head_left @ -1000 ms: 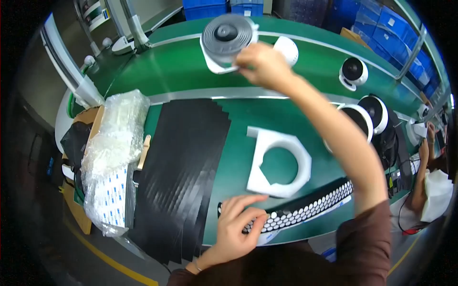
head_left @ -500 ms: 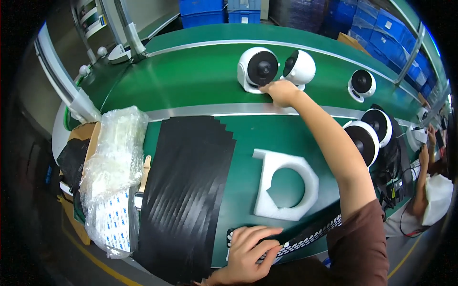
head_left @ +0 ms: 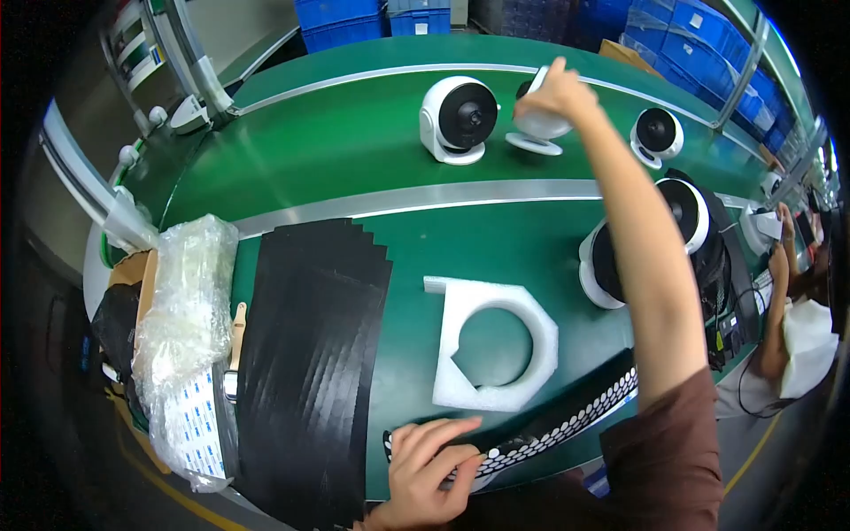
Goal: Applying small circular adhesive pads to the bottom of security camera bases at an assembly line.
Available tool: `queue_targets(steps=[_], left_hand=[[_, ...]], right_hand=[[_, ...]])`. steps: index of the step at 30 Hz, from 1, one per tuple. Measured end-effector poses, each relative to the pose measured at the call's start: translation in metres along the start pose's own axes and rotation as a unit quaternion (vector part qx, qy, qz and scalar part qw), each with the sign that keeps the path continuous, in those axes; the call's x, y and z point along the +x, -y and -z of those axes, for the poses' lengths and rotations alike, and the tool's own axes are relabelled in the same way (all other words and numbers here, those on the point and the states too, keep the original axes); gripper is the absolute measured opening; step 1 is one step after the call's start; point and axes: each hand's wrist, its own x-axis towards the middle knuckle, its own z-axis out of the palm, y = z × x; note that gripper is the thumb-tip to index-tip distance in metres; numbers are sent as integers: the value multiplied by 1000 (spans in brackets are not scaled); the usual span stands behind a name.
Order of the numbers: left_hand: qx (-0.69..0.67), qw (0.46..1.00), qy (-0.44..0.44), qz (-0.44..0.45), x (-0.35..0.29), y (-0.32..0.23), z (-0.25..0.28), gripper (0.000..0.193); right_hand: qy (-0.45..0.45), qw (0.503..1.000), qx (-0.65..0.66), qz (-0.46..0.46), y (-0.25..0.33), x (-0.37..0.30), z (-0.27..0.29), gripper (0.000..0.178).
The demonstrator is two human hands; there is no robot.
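My right hand [head_left: 560, 99] reaches far over the belt and grips the top of a white fan-like device [head_left: 542, 125]. Its round base [head_left: 534, 143] shows below, tilted; I cannot tell whether it is off the belt. Left of it stands a similar white device with a round black face [head_left: 460, 120]. My left hand [head_left: 432, 469], at the near edge, rests over a black strip with rows of white dots [head_left: 567, 431]. Its thumb and finger pinch together beside one white dot; what they hold is unclear. A white foam frame [head_left: 449, 358] with a round opening lies beyond.
Stacked black sheets [head_left: 305, 354] and a clear plastic-wrapped bundle [head_left: 184, 310] lie at left. Another device [head_left: 657, 137] stands right on the belt [head_left: 310, 142]; two more [head_left: 602, 270] crowd the right side with black cables. A metal rail [head_left: 398, 199] crosses midway. A co-worker's arms [head_left: 779, 301] show at right.
My right hand has moved from beside the left device's base to the top of the device at its right, which has shifted and tilted. My left hand keeps its pinch. The view has shifted.
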Motion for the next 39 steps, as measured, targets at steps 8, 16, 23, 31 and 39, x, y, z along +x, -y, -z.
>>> queue_targets(steps=[8, 16, 23, 31, 39], left_hand=[[71, 997, 24, 23, -1, 11, -15, 7], [96, 995, 24, 18, -3, 10, -16, 10], [111, 993, 24, 22, 0, 5, -19, 11], [69, 997, 5, 34, 9, -3, -10, 9], [98, 995, 17, 25, 22, -1, -10, 11]], right_hand=[[222, 902, 330, 169, 4, -126, 121, 64], [403, 827, 379, 101, 6, -166, 68, 61], [306, 895, 212, 246, 15, -138, 6, 72], [306, 865, 310, 248, 12, -179, 59, 75], [396, 728, 375, 416, 2, -164, 46, 93]])
